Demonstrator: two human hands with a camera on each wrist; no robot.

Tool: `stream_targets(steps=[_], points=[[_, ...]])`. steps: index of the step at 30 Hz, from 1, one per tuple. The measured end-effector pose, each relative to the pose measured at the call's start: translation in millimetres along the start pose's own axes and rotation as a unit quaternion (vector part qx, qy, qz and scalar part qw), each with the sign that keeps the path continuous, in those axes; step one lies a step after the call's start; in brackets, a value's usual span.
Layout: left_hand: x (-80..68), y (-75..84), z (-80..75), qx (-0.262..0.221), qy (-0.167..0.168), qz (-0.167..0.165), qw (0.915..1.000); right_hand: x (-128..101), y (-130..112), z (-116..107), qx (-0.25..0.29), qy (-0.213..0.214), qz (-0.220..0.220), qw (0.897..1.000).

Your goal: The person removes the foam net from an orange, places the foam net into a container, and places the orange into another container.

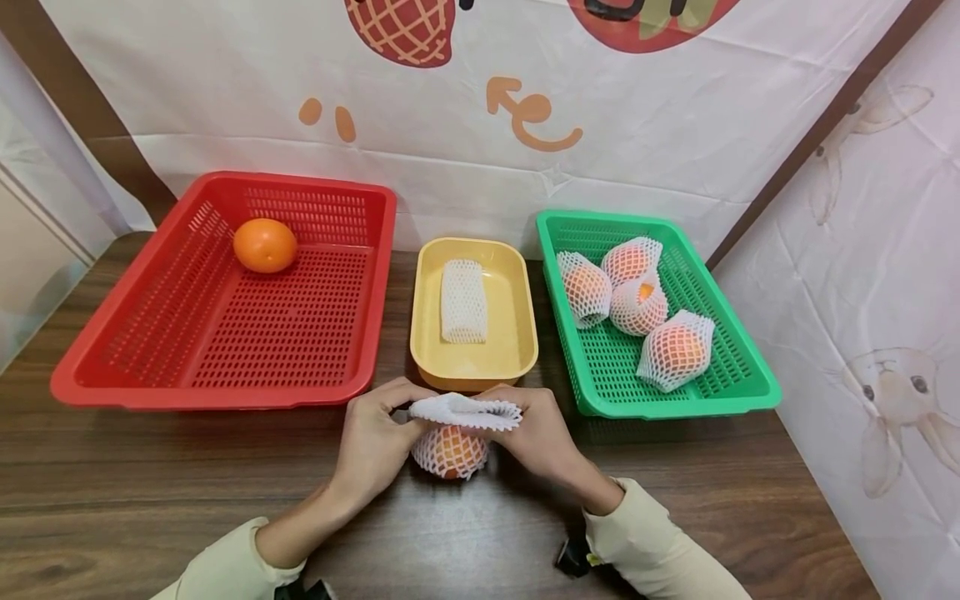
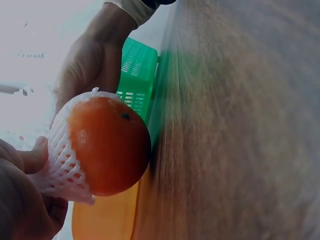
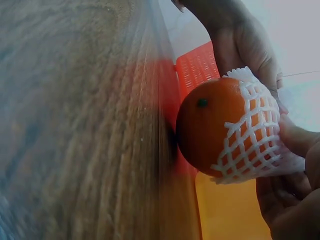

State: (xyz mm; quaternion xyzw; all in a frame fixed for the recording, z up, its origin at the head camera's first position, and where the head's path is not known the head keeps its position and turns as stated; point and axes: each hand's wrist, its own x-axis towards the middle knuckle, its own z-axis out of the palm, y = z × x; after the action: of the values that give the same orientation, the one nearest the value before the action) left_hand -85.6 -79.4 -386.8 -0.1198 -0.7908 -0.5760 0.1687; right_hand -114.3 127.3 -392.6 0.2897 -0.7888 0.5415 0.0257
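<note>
An orange [image 2: 112, 145] sits on the table in front of the yellow tray, partly covered by a white foam net sleeve [image 1: 457, 410]. The net covers its upper part; in both wrist views the lower part with the green stem spot is bare. My left hand [image 1: 375, 437] pinches the net's left side between thumb and fingers. On the opposite side my right hand [image 1: 540, 433] pinches the net's edge the same way. Above the fruit the net's top end is spread wide between the two hands.
A red basket [image 1: 360, 367] at the left holds one bare orange [image 1: 265, 245]. The yellow tray [image 1: 525, 333] in the middle holds flat foam nets [image 1: 464, 300]. At the right, a green basket [image 1: 675, 410] holds several netted oranges [image 1: 677, 350]. A printed cloth [image 1: 465, 183] hangs behind.
</note>
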Motion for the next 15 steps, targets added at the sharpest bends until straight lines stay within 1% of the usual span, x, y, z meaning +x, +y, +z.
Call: stream_targets(steps=[2,4,7,9,12,15], points=[[0.1,1.5,-0.3,0.003,-0.015,-0.001,0.9999,0.0,0.9,0.0,-0.008,0.016,-0.010,1.000],[0.4,3.3,-0.9,0.010,-0.037,-0.006,0.9993,-0.5,1.2,0.0,-0.019,0.031,-0.011,0.999],[0.8,5.8,-1.4,0.029,-0.072,-0.008,0.9970,-0.8,1.8,0.5,-0.044,0.048,-0.011,0.998],[1.1,6.9,-1.5,0.038,-0.086,-0.009,0.9955,-0.8,1.1,1.0,-0.053,0.058,-0.017,0.997],[1.6,7.3,-1.0,0.048,-0.097,-0.015,0.9940,0.2,-4.0,1.5,-0.047,0.065,-0.044,0.996],[1.8,6.9,-0.6,0.043,-0.096,-0.021,0.9942,1.5,-17.7,0.7,-0.032,0.068,-0.074,0.994]])
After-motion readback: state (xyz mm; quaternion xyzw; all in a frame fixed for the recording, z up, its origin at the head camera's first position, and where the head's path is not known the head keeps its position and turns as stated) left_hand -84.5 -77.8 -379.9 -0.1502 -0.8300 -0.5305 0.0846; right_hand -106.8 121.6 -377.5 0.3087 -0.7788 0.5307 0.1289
